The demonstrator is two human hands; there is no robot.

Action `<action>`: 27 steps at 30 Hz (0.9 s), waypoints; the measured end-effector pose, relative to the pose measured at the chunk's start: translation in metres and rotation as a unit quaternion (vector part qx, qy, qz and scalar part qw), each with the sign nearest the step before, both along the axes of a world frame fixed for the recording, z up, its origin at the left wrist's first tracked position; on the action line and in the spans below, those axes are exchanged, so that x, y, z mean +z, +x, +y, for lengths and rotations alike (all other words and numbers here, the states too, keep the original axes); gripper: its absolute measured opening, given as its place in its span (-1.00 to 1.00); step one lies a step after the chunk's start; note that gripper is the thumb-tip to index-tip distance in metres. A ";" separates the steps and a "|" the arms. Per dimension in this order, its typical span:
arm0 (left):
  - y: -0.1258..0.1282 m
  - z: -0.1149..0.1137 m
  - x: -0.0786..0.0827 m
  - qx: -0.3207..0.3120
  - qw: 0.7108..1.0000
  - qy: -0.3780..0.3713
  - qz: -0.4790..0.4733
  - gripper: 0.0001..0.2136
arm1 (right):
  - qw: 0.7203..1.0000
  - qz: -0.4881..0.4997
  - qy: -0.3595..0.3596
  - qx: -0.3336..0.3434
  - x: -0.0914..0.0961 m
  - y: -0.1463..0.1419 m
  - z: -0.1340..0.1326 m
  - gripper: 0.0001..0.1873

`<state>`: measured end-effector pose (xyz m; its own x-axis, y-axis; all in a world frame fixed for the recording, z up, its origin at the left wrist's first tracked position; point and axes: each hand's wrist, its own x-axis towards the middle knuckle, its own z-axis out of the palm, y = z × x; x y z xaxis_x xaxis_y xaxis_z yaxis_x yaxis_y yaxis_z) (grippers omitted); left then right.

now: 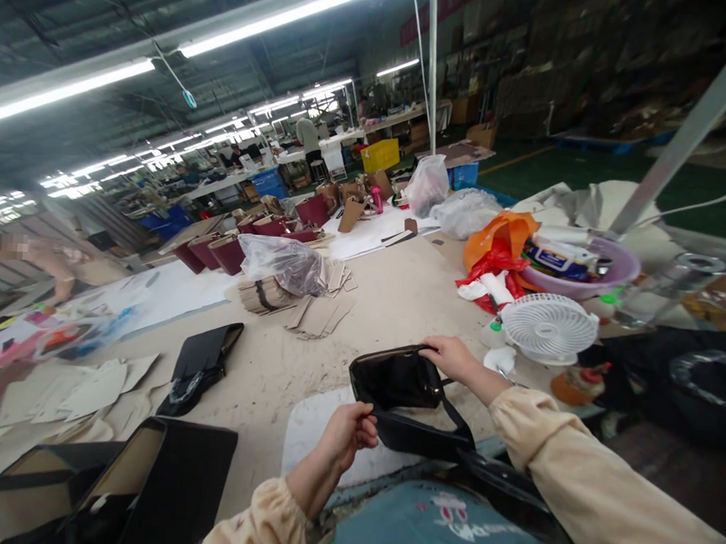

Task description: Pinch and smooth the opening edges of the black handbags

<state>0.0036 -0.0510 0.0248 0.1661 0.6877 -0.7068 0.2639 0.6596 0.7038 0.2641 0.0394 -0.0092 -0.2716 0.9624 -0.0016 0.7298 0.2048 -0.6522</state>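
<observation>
A glossy black bag (pixel 401 388) with a strap is held open over the worktable (pixel 392 298) just in front of me. My left hand (pixel 350 434) pinches its near rim, fingers closed on the edge. My right hand (pixel 449 356) grips the far rim at the top right, fingers curled over it. The bag's mouth faces me and its inside looks dark. A white board (pixel 309 431) lies on the table under the bag.
Black folded bags (pixel 203 365) and open black boxes (pixel 163 477) lie at left. A white fan (pixel 548 326), a pink basin (pixel 606 277), red and orange plastic bags (pixel 498 247) stand right. Cardboard stacks (pixel 312 306) and maroon boxes (pixel 230 253) lie beyond. A person sits far left.
</observation>
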 end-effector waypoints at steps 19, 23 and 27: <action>0.075 0.073 0.009 -0.335 0.663 0.532 0.405 -0.75 | 0.996 0.080 0.016 -0.036 -0.023 0.011 -0.011 -0.73; 0.076 0.081 -0.007 -0.334 0.698 0.525 0.355 -0.83 | 0.994 0.096 0.015 -0.047 -0.024 0.011 -0.014 -0.72; 0.071 0.092 -0.014 -0.353 0.722 0.515 0.298 -0.86 | 0.992 0.115 0.013 -0.041 -0.024 0.012 -0.017 -0.71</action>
